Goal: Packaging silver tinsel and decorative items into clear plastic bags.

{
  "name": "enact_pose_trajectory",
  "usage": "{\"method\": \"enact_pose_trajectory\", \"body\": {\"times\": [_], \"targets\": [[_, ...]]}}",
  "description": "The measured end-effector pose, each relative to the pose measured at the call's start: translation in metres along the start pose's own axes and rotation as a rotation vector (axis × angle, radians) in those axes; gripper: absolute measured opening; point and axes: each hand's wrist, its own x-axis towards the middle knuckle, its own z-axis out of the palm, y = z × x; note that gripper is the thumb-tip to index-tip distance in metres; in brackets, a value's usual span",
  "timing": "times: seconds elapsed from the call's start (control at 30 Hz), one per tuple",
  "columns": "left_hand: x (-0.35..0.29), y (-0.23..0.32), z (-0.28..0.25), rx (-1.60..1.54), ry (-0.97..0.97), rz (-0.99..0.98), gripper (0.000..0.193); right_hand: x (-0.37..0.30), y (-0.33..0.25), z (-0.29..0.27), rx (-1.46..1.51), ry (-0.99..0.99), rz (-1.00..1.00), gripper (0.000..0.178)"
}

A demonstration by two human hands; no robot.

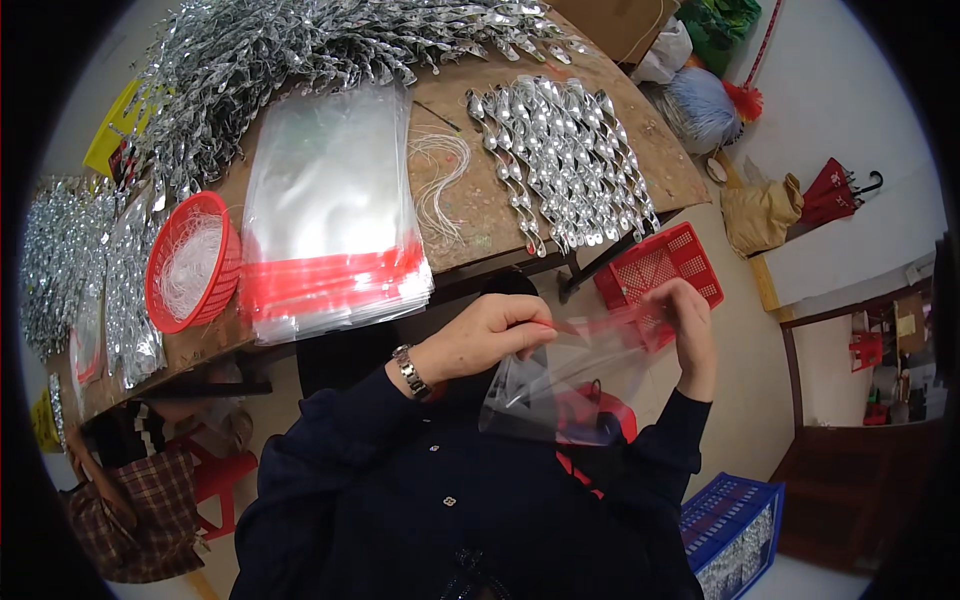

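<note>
left hand [490,335]: thumb and forefinger pinch the red-banded edge of a clear plastic bag [535,405]. right hand [693,328]: fingers bent at the far end of that edge; whether they grip the film or only press against it, i cannot tell. the bag is in the air between the hands, above the lap.

method, in my judgement: keep the left pinch on one layer only, part the film with the right fingertips, and hold the edge lightly taut so that the thin sheet does not crease.

orientation: the banded edge runs crosswise from hand to hand; the body of the bag falls from it toward the torso. its long axis appears to follow that fall, though foreshortening leaves this unsure.

beyond the left hand, on the table [672,178], lies a stack of red-banded bags [325,170]. ahead, between the hands, lie twisted silver strands [560,160]. just past the right hand, lower down, is a red plastic crate [695,255].
</note>
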Motion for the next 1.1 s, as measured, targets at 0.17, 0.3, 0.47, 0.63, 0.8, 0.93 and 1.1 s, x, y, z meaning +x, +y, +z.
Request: {"method": "enact_pose_trajectory", "body": {"times": [0.17, 0.3, 0.47, 0.63, 0.8, 0.93, 1.1], "targets": [[0.004, -0.017, -0.003, 0.037, -0.026, -0.009, 0.015, 0.047, 0.015, -0.008, -0.602, 0.489, -0.177, 0.025], [0.008, -0.021, 0.004, 0.141, -0.046, 0.077, 0.015, 0.082, 0.016, -0.017, -0.757, 0.563, -0.242, 0.034], [0.001, -0.022, 0.006, 0.167, -0.065, 0.030, 0.017, 0.105, 0.006, 0.008, -1.081, 0.551, -0.243, 0.034], [-0.003, -0.022, 0.006, 0.191, -0.055, 0.042, 0.018, 0.118, 0.010, 0.015, -1.160, 0.543, -0.197, 0.032], [-0.006, -0.027, 0.004, 0.146, -0.034, 0.018, 0.019, 0.125, 0.009, 0.012, -1.206, 0.527, -0.157, 0.027], [-0.006, -0.028, 0.003, 0.134, -0.030, 0.028, 0.019, 0.129, 0.009, 0.011, -1.225, 0.528, -0.200, 0.025], [-0.008, -0.032, 0.000, 0.139, -0.012, 0.038, 0.019, 0.131, 0.006, 0.004, -1.087, 0.545, -0.145, 0.024]]}}
